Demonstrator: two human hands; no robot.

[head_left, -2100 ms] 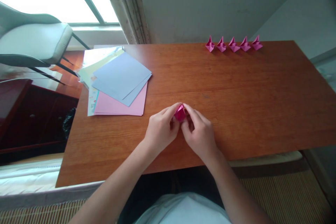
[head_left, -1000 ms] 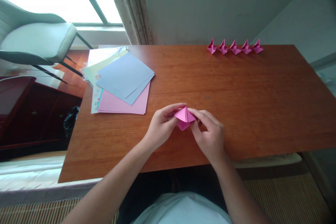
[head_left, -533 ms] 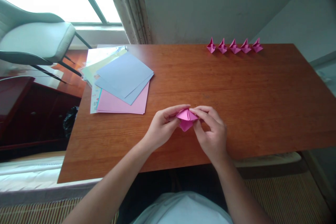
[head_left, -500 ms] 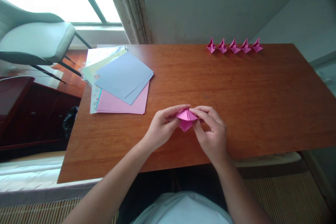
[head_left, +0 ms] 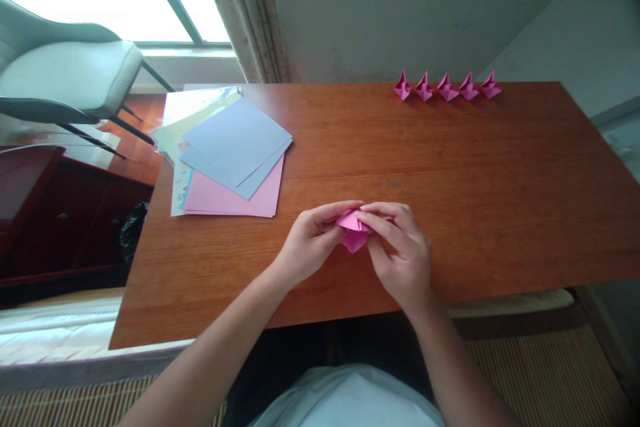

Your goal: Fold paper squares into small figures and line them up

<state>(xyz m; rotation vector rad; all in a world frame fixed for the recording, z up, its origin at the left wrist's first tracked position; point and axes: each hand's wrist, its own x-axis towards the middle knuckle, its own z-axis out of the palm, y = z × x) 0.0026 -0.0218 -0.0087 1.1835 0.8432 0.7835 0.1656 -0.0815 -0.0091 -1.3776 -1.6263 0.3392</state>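
A small folded pink origami paper (head_left: 355, 240) is between my two hands, above the front part of the wooden table. My left hand (head_left: 310, 240) pinches its left side, fingers along the top edge and thumb below. On the other side, my right hand (head_left: 404, 247) grips it, with fingers lying over the upper right folds and the thumb low at the right edge. The fingers cover part of the paper's right half.
Several finished pink origami pieces (head_left: 447, 88) stand in a row along the table's (head_left: 500, 180) far edge. Blue-grey sheets (head_left: 240, 140) lie over pink paper (head_left: 235, 197) at the left. A pale chair (head_left: 75, 73) stands beyond the table's left end.
My right fingers have slid a little left over the top folds of the pink paper, covering more of it. My left hand stays almost where it was.
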